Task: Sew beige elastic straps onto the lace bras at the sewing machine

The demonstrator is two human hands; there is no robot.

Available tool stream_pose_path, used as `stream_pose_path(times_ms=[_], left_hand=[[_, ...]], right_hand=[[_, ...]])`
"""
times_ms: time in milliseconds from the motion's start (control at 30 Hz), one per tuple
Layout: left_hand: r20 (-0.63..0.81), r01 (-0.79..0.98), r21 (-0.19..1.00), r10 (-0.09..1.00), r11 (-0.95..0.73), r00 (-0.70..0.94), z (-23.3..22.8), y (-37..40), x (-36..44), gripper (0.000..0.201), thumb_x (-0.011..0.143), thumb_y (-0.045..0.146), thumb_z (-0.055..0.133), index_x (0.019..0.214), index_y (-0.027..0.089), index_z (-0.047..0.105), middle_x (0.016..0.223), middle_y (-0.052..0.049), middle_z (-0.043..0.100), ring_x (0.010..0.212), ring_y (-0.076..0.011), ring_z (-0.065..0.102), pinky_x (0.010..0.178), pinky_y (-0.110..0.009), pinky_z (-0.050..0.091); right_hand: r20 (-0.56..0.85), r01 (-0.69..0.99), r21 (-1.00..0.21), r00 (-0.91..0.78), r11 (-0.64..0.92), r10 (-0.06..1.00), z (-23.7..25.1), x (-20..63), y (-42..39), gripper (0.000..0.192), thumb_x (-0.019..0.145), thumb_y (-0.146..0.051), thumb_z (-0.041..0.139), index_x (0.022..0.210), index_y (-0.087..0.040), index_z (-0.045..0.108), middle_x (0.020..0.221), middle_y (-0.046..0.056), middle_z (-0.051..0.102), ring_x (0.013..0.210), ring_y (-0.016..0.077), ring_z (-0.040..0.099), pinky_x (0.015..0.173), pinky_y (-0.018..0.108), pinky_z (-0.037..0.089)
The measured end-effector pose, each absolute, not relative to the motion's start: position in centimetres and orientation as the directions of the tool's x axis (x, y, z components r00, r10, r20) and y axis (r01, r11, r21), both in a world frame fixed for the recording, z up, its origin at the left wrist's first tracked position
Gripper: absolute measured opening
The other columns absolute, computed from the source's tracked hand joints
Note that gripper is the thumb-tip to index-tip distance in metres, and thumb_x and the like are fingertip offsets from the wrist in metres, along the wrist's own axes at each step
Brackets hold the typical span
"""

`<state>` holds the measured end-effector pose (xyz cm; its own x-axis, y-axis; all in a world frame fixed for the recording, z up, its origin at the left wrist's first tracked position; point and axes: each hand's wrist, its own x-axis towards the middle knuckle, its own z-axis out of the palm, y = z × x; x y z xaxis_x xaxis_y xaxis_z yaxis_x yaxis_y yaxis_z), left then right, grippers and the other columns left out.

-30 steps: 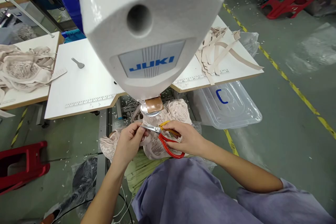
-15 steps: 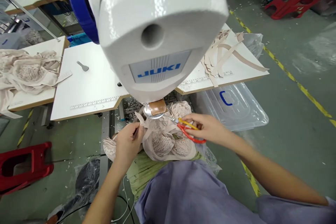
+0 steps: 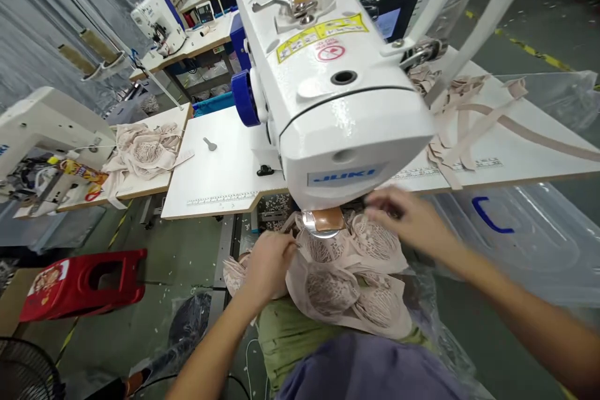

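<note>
Left hand (image 3: 269,265) pinches lace garment (image 3: 335,294); right hand (image 3: 410,217) half-curled, blurred.

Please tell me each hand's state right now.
Left hand: closed, pinching pale fabric.
Right hand: blurred; whether open or closed cannot be told.

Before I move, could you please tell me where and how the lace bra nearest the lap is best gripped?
Probably by pinching the lower right corner of the lace bra, coming from the right: it lies uncovered there, while the left hand crowds the other side and the sewing machine stands beyond.
</note>
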<state>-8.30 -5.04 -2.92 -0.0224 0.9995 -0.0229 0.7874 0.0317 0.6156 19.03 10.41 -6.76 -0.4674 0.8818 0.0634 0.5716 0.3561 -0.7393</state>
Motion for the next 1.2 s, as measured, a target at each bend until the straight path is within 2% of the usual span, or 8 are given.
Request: stream_pose_path(times_ms=[133,200,367,500,600,700,867,1200], left_hand=[[0.095,0.814,0.567,0.991,-0.128,0.089,-4.1,-5.5,-4.6,0.031,0.098,0.034,0.042,0.075,0.020,0.057,0.077,-0.008,0.064,0.076,-0.0222,0.059,0.070,-0.035,0.044],[0.129,0.797,0.572,0.981,-0.195,0.147,-4.1,-5.5,-2.5,0.033,0.099,0.037,0.041,0.073,0.021,0.053,0.067,-0.004,0.059,0.064,-0.0191,0.054,0.061,-0.032,0.038],[0.143,0.650,0.756,0.989,-0.079,-0.047,-2.3,-4.4,1.4,0.038,0.102,0.032,0.036,0.065,0.022,0.037,0.054,0.004,0.042,0.049,-0.0114,0.041,0.049,-0.026,0.028],[0.087,0.552,0.832,0.966,0.064,-0.244,-1.7,-3.6,1.7,0.042,0.103,0.035,0.036,0.064,0.021,0.042,0.055,0.005,0.045,0.050,-0.0102,0.045,0.048,-0.023,0.032],[0.205,0.703,0.710,0.947,0.030,-0.248,-2.4,-3.3,0.4,0.023,0.099,0.033,0.049,0.091,0.019,0.065,0.061,0.004,0.061,0.053,-0.0109,0.056,0.053,-0.022,0.038],[0.365,0.840,0.533,0.923,-0.103,-0.118,-3.3,-2.9,-1.0,0.024,0.097,0.027,0.054,0.115,0.018,0.068,0.076,0.000,0.074,0.061,-0.0125,0.064,0.060,-0.023,0.042],[0.456,0.954,0.262,0.890,-0.144,0.009,-3.6,-1.7,-1.9,0.027,0.098,0.025,0.052,0.115,0.016,0.072,0.065,0.000,0.071,0.053,-0.0133,0.059,0.053,-0.026,0.035],[0.443,0.976,0.184,0.896,-0.118,0.025,-3.3,-0.9,-2.6,0.027,0.098,0.027,0.054,0.112,0.016,0.075,0.053,0.002,0.064,0.045,-0.0124,0.053,0.049,-0.029,0.027]], right_hand=[[-0.150,0.328,-0.919,-0.806,0.221,0.573,-7.2,17.6,1.9,0.073,0.075,-0.068,0.069,0.130,-0.021,0.061,0.130,0.016,0.062,0.116,0.0337,0.060,0.099,0.045,0.049],[-0.120,0.195,-0.979,-0.788,0.060,0.604,-7.1,16.8,-0.1,0.081,0.077,-0.076,0.061,0.134,-0.019,0.057,0.129,0.016,0.061,0.118,0.0332,0.058,0.102,0.046,0.046],[-0.190,-0.073,-0.963,-0.495,-0.258,0.848,-5.3,15.9,0.2,0.049,0.096,-0.063,0.043,0.110,-0.020,0.063,0.091,0.005,0.066,0.077,0.0170,0.061,0.071,0.029,0.051],[-0.113,-0.046,-0.989,-0.389,-0.142,0.914,-3.1,15.4,3.3,0.026,0.089,-0.045,0.063,0.091,-0.019,0.060,0.077,0.000,0.061,0.068,0.0125,0.055,0.063,0.024,0.045],[-0.074,0.030,-0.997,-0.386,-0.068,0.920,-2.6,14.9,6.3,0.022,0.087,-0.039,0.065,0.090,-0.019,0.057,0.069,-0.004,0.058,0.061,0.0098,0.050,0.058,0.023,0.039],[-0.036,0.113,-0.994,-0.421,0.013,0.906,-2.9,14.3,9.0,0.019,0.087,-0.036,0.063,0.085,-0.019,0.054,0.064,-0.006,0.054,0.058,0.0088,0.045,0.056,0.023,0.034],[0.072,0.152,-0.974,-0.488,0.166,0.870,-3.4,13.3,12.1,0.012,0.085,-0.030,0.061,0.083,-0.020,0.055,0.059,-0.007,0.052,0.058,0.0114,0.048,0.062,0.027,0.038],[0.143,0.227,-0.926,-0.529,0.302,0.836,-3.4,12.6,13.8,0.006,0.084,-0.025,0.059,0.087,-0.021,0.056,0.059,-0.006,0.049,0.060,0.0138,0.048,0.060,0.027,0.036]])
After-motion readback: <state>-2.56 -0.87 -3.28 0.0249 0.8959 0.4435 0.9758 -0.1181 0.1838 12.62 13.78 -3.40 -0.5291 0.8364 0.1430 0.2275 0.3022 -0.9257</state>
